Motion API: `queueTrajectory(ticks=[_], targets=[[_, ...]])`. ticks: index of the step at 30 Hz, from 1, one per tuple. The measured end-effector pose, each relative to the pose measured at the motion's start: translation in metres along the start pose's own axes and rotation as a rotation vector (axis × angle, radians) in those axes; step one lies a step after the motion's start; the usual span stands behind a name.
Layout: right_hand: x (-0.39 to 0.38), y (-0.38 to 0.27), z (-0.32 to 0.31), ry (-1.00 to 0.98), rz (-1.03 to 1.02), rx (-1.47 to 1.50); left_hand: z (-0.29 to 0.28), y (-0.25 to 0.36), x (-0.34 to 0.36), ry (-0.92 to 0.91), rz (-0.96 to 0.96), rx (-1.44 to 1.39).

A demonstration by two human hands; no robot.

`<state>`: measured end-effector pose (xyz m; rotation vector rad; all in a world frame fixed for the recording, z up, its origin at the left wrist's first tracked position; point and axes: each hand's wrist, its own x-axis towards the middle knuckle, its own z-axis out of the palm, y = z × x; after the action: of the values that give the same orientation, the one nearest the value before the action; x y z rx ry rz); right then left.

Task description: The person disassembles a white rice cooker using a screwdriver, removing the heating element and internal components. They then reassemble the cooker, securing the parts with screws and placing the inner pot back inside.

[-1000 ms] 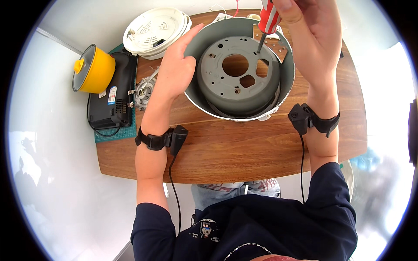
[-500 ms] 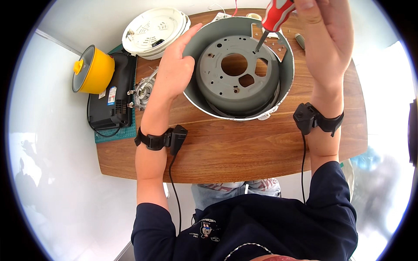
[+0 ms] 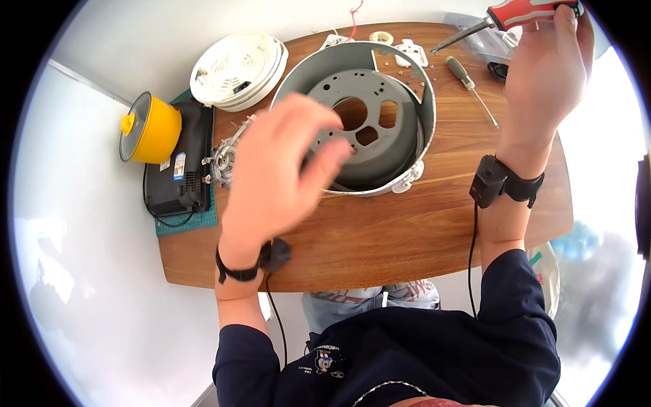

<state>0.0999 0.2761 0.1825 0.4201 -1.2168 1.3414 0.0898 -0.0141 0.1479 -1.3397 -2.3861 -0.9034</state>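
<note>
My right hand (image 3: 548, 81) is raised at the upper right, closed around the red-and-white handle of a screwdriver (image 3: 519, 13). The shank points left and clears the metal shell. My left hand (image 3: 274, 176), slightly blurred, hovers over the near left rim of a round grey metal shell (image 3: 426, 108), thumb spread from the fingers and nothing in it. Inside the shell sits a raised grey plate (image 3: 369, 81) with a large round hole and smaller cut-outs. My left hand hides part of both.
A second screwdriver (image 3: 461, 73) lies right of the shell, near scattered screws and a white plastic part (image 3: 411, 53). Tape (image 3: 382, 37) lies behind. At left are stacked white covers (image 3: 237, 68), coiled wiring (image 3: 222, 163), a black appliance (image 3: 178, 180) and a yellow pot (image 3: 159, 129).
The screwdriver in my right hand has lifted off the plate and moved up and right. My left hand has left the shell's far left side and come nearer. The shell has shifted slightly left.
</note>
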Motion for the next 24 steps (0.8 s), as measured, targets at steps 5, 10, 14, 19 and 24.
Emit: queueTrajectory(ticks=[5, 10, 14, 19, 24], targets=[[0.007, -0.008, 0.009, 0.160, 0.010, -0.006, 0.024, 0.037, -0.011, -0.155, 0.156, 0.126], [0.015, -0.013, -0.016, 0.025, -0.046, 0.062, 0.045, 0.033, -0.020, -0.176, 0.139, 0.156], [0.015, -0.027, 0.025, 0.349, 0.100, -0.117, 0.038, 0.031, -0.018, -0.065, 0.118, 0.233], [0.014, -0.026, 0.012, 0.311, 0.019, -0.064, 0.010, 0.026, -0.012, 0.079, 0.108, 0.237], [0.040, 0.013, -0.118, 0.124, 0.135, 0.727, -0.003, -0.005, -0.018, 0.475, -0.159, -0.386]])
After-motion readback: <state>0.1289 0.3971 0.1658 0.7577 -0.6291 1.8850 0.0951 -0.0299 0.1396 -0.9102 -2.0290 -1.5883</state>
